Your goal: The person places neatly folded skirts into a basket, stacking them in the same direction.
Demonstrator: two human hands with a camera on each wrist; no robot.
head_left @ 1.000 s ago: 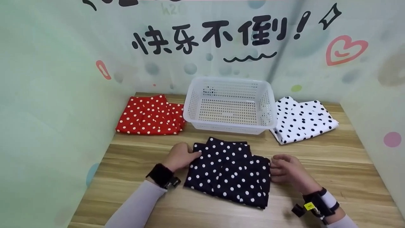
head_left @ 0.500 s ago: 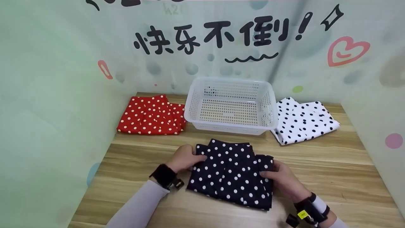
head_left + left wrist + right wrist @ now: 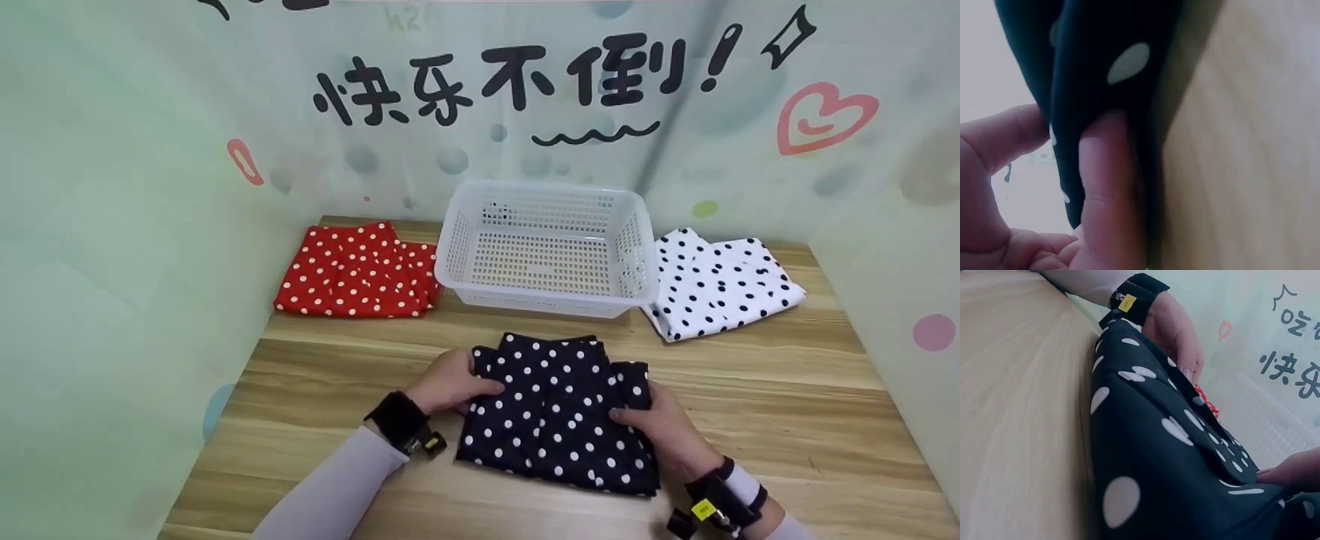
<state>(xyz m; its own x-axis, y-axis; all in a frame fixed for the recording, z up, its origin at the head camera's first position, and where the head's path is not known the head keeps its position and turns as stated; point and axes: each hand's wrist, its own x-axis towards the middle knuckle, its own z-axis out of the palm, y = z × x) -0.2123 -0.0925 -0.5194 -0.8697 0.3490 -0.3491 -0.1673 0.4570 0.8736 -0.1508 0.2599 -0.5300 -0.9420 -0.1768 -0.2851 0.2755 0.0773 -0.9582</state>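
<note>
Between the two hands is a folded black garment [image 3: 555, 412] with white dots, held close over the table. My left hand [image 3: 446, 382] grips its left edge, thumb on top and fingers underneath. In the left wrist view the dark fabric [image 3: 1112, 34] passes between the thumb [image 3: 1005, 135] and a finger [image 3: 1109, 185]. On the right edge, my right hand [image 3: 671, 431] pinches the garment with the thumb laid over the top; the other fingers are hidden behind it. The right wrist view shows that thumb [image 3: 1292, 472] pressing on the folded layers, which bulge a little.
Behind the garment stands a white plastic mesh basket [image 3: 544, 292] with nothing in it. A folded red dotted garment [image 3: 352, 277] lies at its left, a folded white dotted one [image 3: 720, 289] at its right. Printed curtains [image 3: 480, 161] enclose the wooden table [image 3: 772, 405].
My right hand, beside the edge at first, has taken hold of the garment. My left hand has kept its grip. Both have shifted the garment slightly to the right.
</note>
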